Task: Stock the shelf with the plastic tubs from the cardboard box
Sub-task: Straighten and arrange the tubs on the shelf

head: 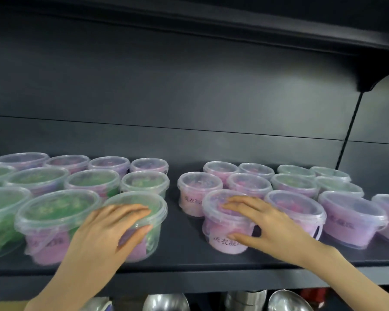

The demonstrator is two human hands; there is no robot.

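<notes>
- Grip, left hand point(108, 230): fingers lie across the lid of the green-filled tub point(144, 197), thumb curled against its wall.
- Right hand point(267, 223) clasps the pink tub point(213, 203) the same way.
- Both tubs appear seated at the shelf point(184, 250) front edge.
- Neighbouring tubs point(294, 205) crowd the shelf behind and beside.
- Hazard: a careless shove could knock neighbours askew.
- Hazard: a hasty release so near the shelf lip could tip a tub off.

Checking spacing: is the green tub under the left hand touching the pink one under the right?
Apart: head view shows bare shelf between the green-filled clear plastic tub and the pink-filled clear plastic tub.
</notes>
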